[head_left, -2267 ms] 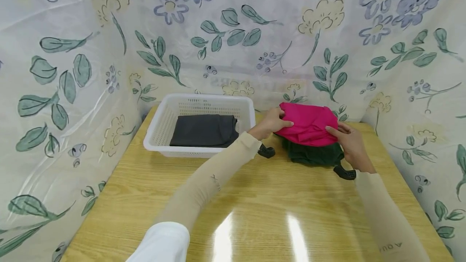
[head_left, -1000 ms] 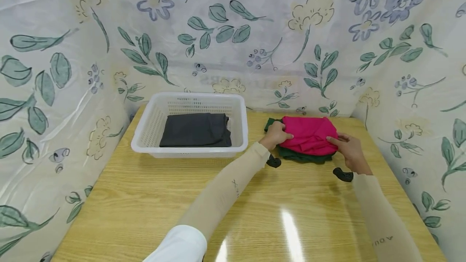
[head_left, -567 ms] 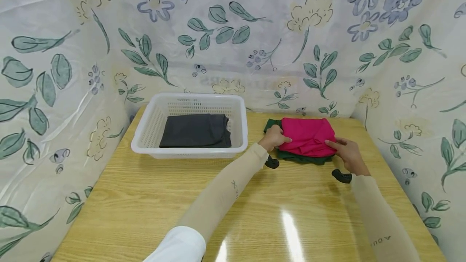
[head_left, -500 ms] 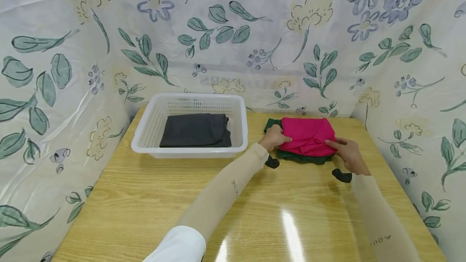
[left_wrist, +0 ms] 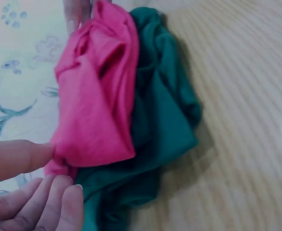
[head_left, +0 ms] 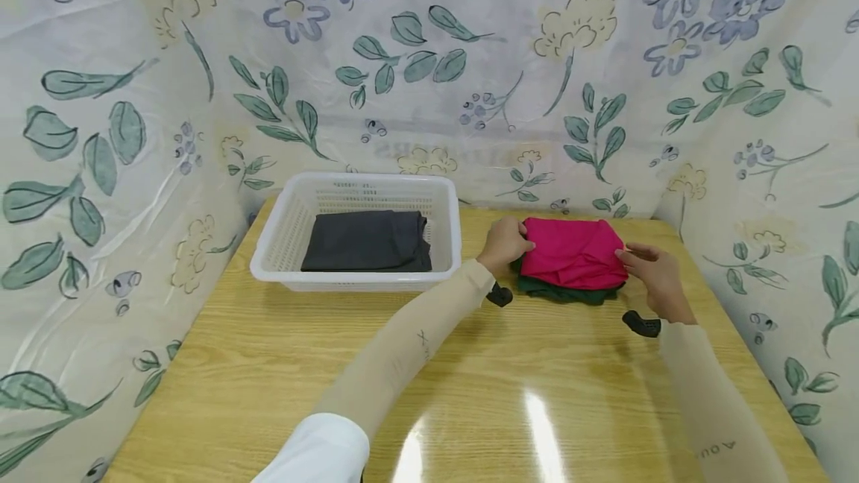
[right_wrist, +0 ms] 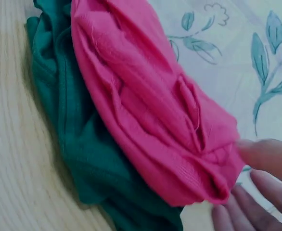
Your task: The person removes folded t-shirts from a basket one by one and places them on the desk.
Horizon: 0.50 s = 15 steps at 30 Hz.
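Observation:
A folded pink cloth [head_left: 573,252], its exact kind of garment not clear, lies on top of a folded dark green cloth [head_left: 567,292] at the back right of the table. My left hand [head_left: 505,242] is at the pink cloth's left edge; in the left wrist view the thumb [left_wrist: 23,156] touches that edge, with the fingers loosely bent below. At the opposite end is my right hand [head_left: 654,274]. Its thumb [right_wrist: 268,156] touches the pink corner in the right wrist view, while the other fingers are spread apart beneath. Neither hand visibly grips the cloth.
A white perforated plastic basket [head_left: 356,278] stands left of the stack and holds a folded dark grey cloth [head_left: 365,241]. The wooden table [head_left: 470,379] stretches toward me. A floral sheet [head_left: 429,95] encloses the back and both sides.
The pink cloth, held higher earlier, has come down onto the green one. Since half a second ago both thumbs have slid outward to its edges, and the hands have loosened.

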Each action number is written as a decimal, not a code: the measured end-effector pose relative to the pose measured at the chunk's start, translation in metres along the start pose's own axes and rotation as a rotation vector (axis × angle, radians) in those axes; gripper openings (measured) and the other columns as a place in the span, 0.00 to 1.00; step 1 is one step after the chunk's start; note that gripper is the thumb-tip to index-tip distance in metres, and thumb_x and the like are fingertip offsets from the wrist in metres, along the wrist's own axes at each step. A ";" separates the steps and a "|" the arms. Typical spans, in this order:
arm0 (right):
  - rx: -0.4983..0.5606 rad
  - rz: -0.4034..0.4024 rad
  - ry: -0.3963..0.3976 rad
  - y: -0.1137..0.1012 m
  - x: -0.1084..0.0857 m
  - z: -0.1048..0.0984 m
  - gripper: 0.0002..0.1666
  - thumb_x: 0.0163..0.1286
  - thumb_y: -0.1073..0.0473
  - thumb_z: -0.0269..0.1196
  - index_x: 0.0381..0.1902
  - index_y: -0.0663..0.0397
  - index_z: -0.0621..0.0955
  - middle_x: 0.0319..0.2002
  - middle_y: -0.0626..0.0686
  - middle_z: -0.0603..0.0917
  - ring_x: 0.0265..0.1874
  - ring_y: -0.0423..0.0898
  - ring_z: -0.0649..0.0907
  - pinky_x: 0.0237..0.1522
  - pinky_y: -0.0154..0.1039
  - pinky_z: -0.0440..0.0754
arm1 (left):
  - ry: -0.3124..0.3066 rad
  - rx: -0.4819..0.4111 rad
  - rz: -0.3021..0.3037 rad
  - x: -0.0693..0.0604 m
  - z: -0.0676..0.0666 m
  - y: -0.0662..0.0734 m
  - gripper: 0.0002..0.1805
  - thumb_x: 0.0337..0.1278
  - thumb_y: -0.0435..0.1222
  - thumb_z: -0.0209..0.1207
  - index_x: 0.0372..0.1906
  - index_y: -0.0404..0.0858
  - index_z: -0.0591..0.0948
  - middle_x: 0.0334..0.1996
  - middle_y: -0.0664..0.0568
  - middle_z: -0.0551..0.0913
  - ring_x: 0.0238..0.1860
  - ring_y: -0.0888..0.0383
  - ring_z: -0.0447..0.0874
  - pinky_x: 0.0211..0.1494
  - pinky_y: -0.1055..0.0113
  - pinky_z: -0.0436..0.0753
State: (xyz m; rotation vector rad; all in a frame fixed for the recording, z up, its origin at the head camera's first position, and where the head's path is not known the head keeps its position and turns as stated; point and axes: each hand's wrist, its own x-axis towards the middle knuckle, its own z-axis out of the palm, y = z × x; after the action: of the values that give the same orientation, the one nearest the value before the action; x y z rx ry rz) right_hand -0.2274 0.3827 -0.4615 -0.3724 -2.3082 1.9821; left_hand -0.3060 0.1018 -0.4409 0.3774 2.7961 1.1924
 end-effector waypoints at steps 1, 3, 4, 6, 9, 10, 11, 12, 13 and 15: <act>0.046 -0.013 0.031 -0.002 0.000 0.000 0.25 0.73 0.56 0.68 0.63 0.58 0.76 0.45 0.41 0.78 0.39 0.34 0.83 0.47 0.27 0.83 | 0.008 0.007 0.014 0.000 -0.003 0.001 0.10 0.60 0.37 0.73 0.41 0.35 0.87 0.40 0.51 0.88 0.44 0.55 0.85 0.45 0.69 0.81; 0.130 -0.040 0.082 -0.006 0.000 0.002 0.17 0.72 0.59 0.69 0.55 0.53 0.79 0.45 0.43 0.78 0.40 0.36 0.83 0.48 0.28 0.83 | 0.011 0.008 0.043 0.001 -0.008 0.001 0.10 0.62 0.37 0.72 0.43 0.35 0.89 0.43 0.49 0.89 0.46 0.54 0.86 0.47 0.68 0.82; 0.158 -0.050 0.096 -0.008 0.001 0.003 0.14 0.72 0.60 0.69 0.52 0.50 0.79 0.45 0.44 0.78 0.40 0.37 0.83 0.48 0.29 0.84 | 0.011 0.005 0.060 0.001 -0.011 0.001 0.09 0.63 0.37 0.71 0.42 0.35 0.90 0.42 0.49 0.90 0.44 0.55 0.86 0.45 0.69 0.82; 0.196 -0.058 0.114 -0.012 0.001 0.006 0.12 0.71 0.61 0.69 0.50 0.49 0.80 0.44 0.45 0.78 0.40 0.38 0.84 0.47 0.29 0.84 | -0.002 -0.021 0.086 0.001 -0.017 0.000 0.08 0.65 0.37 0.69 0.40 0.35 0.91 0.40 0.49 0.90 0.39 0.58 0.86 0.40 0.71 0.81; 0.123 -0.071 0.121 -0.018 0.001 0.011 0.14 0.72 0.58 0.69 0.52 0.52 0.80 0.44 0.45 0.79 0.38 0.38 0.84 0.45 0.28 0.84 | -0.064 -0.103 0.116 0.001 -0.028 -0.002 0.09 0.69 0.37 0.66 0.39 0.35 0.90 0.37 0.46 0.90 0.32 0.56 0.84 0.33 0.70 0.80; 0.088 -0.077 0.118 -0.020 0.001 0.013 0.16 0.72 0.57 0.69 0.54 0.54 0.80 0.44 0.44 0.79 0.37 0.38 0.85 0.44 0.27 0.84 | -0.097 -0.145 0.124 0.000 -0.032 -0.003 0.10 0.70 0.37 0.64 0.40 0.34 0.89 0.37 0.44 0.89 0.33 0.54 0.85 0.33 0.68 0.81; 0.050 -0.082 0.117 -0.023 0.000 0.016 0.18 0.71 0.55 0.70 0.55 0.55 0.80 0.44 0.44 0.79 0.37 0.37 0.85 0.43 0.27 0.84 | -0.130 -0.190 0.130 -0.001 -0.037 -0.004 0.10 0.72 0.37 0.62 0.42 0.32 0.88 0.39 0.41 0.89 0.34 0.51 0.86 0.34 0.66 0.83; 0.026 -0.088 0.116 -0.025 0.000 0.019 0.21 0.71 0.54 0.70 0.56 0.57 0.80 0.43 0.43 0.79 0.36 0.37 0.85 0.42 0.27 0.84 | -0.169 -0.227 0.140 -0.002 -0.043 -0.004 0.11 0.74 0.36 0.61 0.44 0.31 0.87 0.41 0.39 0.88 0.36 0.47 0.87 0.37 0.62 0.85; -0.001 -0.096 0.106 -0.026 -0.001 0.021 0.24 0.71 0.53 0.70 0.58 0.59 0.79 0.43 0.43 0.79 0.35 0.37 0.85 0.42 0.27 0.84 | -0.204 -0.263 0.150 -0.003 -0.048 -0.005 0.12 0.75 0.37 0.59 0.47 0.30 0.86 0.43 0.36 0.87 0.39 0.44 0.87 0.38 0.59 0.86; 0.004 -0.100 0.078 -0.030 -0.002 0.026 0.28 0.71 0.53 0.70 0.61 0.64 0.77 0.43 0.43 0.79 0.37 0.37 0.86 0.43 0.27 0.84 | -0.255 -0.301 0.165 -0.006 -0.060 -0.006 0.14 0.77 0.37 0.57 0.50 0.30 0.85 0.44 0.37 0.86 0.42 0.43 0.86 0.40 0.58 0.86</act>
State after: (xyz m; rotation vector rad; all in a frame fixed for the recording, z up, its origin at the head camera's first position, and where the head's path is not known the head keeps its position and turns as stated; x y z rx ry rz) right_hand -0.2349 0.3528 -0.4362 -0.3209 -2.2298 1.8907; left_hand -0.3109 0.0545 -0.4040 0.6889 2.3639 1.4556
